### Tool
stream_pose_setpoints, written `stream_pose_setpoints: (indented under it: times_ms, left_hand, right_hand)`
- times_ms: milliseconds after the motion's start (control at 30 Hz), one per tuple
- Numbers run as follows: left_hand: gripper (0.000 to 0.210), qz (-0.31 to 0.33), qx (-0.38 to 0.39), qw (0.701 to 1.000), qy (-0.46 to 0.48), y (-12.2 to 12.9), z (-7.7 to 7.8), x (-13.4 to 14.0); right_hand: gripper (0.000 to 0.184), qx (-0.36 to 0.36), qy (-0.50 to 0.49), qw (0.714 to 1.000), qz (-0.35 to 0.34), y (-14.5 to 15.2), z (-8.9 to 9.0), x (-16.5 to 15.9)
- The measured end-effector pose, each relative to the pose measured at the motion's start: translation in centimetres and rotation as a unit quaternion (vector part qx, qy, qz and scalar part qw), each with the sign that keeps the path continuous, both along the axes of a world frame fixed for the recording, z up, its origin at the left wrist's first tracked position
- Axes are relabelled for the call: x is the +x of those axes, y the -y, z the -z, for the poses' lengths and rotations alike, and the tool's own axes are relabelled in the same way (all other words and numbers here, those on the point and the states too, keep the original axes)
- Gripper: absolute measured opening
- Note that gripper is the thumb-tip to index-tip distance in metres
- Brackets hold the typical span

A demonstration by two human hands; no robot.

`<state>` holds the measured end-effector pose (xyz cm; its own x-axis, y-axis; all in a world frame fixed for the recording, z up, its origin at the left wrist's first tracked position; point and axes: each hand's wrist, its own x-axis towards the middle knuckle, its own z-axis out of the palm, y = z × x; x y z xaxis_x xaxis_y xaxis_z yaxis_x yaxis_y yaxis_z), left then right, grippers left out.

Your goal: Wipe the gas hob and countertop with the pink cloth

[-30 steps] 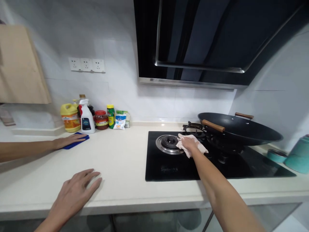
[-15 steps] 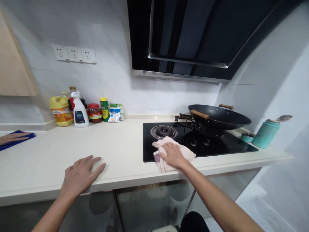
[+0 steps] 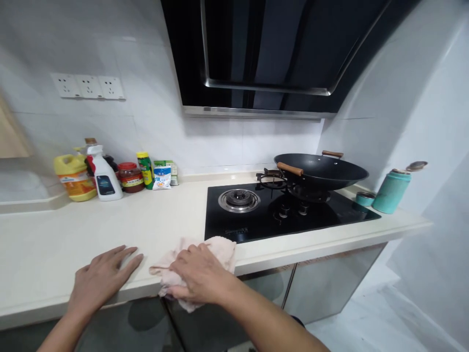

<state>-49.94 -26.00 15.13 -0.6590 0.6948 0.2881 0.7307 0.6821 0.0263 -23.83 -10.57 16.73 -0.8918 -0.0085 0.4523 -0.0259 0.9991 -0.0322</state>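
My right hand presses on a pale pink cloth with its fingers curled into it. The cloth lies crumpled at the counter's front edge, partly hanging over, and one corner touches the front left corner of the black gas stove. To the left, my left hand rests flat on the white countertop, fingers stretched out, holding nothing. A black wok with wooden handles sits on the stove's right burner. The left burner is bare.
Along the back wall stand a yellow jug, a white spray bottle, a red-lidded jar, a green bottle and a small packet. A teal jar stands right of the stove. Overhead hangs a black range hood.
My right hand has moved the cloth left off the stove onto the counter's front edge. My left hand stays flat on the counter. Another person's hand with a blue cloth has left the view.
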Motion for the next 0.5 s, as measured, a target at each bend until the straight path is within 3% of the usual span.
stream_pose_setpoints:
  times_ms: [167,333,500]
  left_hand:
    - [0.052,-0.006,-0.002,1.0,0.024,0.1,-0.8,0.8]
    - [0.053,0.001,0.01,0.999,0.038,0.0,-1.5,1.8]
    - [0.052,-0.005,0.016,0.999,0.033,0.0,-0.9,1.0]
  right_hand:
    - [0.035,-0.039,-0.038,0.997,0.058,-3.1,1.0,4.3]
    - [0.033,-0.05,-0.064,0.971,0.223,-8.9,2.1,11.5]
    - [0.039,-0.026,-0.043,0.921,0.386,-15.3,2.4,19.4]
